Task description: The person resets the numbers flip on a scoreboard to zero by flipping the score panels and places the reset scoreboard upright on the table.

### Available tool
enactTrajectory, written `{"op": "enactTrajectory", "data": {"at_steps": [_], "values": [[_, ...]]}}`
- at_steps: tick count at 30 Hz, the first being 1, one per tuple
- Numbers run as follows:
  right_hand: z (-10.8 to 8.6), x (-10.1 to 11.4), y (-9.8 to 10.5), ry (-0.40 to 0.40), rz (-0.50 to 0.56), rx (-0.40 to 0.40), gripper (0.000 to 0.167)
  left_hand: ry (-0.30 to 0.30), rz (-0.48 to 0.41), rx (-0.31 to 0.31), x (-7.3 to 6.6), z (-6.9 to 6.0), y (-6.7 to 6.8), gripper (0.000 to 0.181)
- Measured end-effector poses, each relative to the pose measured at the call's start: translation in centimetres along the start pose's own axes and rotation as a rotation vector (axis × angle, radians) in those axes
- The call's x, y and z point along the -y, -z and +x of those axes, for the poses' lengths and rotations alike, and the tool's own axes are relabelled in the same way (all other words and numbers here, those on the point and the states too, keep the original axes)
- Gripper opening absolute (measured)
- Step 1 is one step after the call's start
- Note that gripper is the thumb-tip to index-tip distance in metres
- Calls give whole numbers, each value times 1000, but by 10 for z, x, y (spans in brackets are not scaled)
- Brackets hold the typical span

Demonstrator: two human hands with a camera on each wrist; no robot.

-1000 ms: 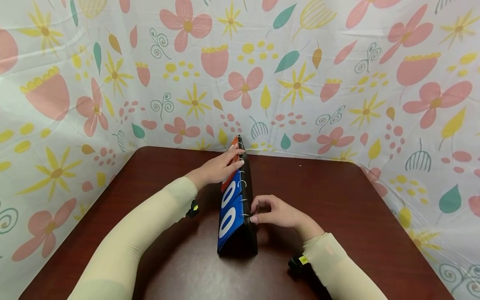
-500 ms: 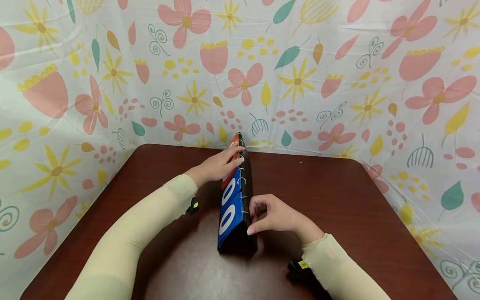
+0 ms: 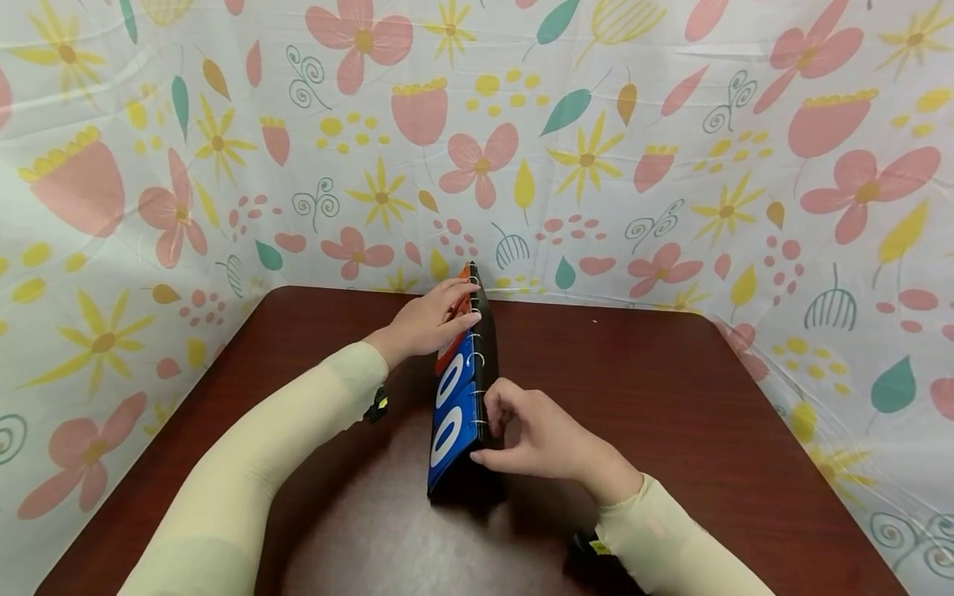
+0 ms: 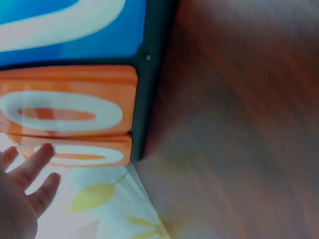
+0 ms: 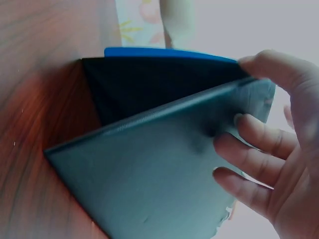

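A flip scoreboard (image 3: 483, 377) stands like a tent on the table, seen nearly end-on in the head view. Its left face carries blue cards (image 3: 450, 430) and orange-red cards (image 4: 75, 107), each with a white 0, hung on metal rings along the ridge. Across the far part of that ridge rests my left hand (image 3: 428, 321), fingers extended and spread over the orange side. At the near end, my right hand (image 3: 547, 434) holds the top corner: its thumb (image 5: 269, 64) lies at the blue card's edge, and the other fingers bend against the black back panel (image 5: 144, 174).
The dark reddish-brown table (image 3: 626, 372) extends on both sides of the scoreboard. Behind and beside it hangs a white curtain (image 3: 551, 108) printed with flowers and leaves. Both forearms wear cream sleeves, with a black wrist camera (image 3: 378, 404) below the left cuff.
My right thumb has moved down and leftward, from the ridge rings to the near end of the scoreboard. The left hand keeps its place on the ridge. The head view has shifted slightly.
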State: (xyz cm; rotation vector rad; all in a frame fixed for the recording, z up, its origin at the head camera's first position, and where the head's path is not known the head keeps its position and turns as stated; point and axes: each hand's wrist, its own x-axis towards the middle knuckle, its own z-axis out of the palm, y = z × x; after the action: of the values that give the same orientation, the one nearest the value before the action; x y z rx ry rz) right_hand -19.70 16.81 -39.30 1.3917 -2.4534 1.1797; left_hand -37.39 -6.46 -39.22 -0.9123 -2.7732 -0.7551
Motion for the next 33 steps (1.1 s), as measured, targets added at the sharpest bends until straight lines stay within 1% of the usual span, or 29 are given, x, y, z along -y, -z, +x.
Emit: {"op": "enactTrajectory", "data": {"at_steps": [4,6,8,11,14,18,22,25,29,33], "values": [[2,8,-2,84,-112,-16,52,2,14,-56,2,12,4,69],[2,11,-2,120,-163,-11,50,19,2,-66,1,21,6,66],[2,12,-2,131,-194,-4,42,38,-9,-59,1,29,8,65],[2,14,-2,118,-188,5,33,74,-48,-28,0,40,11,61],[1,15,-3,102,-169,2,31,102,-119,1,-1,47,12,56],[1,14,-5,99,-156,-13,29,93,-226,4,-2,56,13,43],[0,14,-6,101,-149,-11,25,86,-262,-11,-1,61,15,27],[0,14,-4,93,-123,4,21,96,-252,-8,1,64,18,24],[0,14,3,53,-60,42,18,104,-219,6,7,63,22,31],[-2,13,14,10,6,96,17,152,-201,6,16,57,27,45]]}}
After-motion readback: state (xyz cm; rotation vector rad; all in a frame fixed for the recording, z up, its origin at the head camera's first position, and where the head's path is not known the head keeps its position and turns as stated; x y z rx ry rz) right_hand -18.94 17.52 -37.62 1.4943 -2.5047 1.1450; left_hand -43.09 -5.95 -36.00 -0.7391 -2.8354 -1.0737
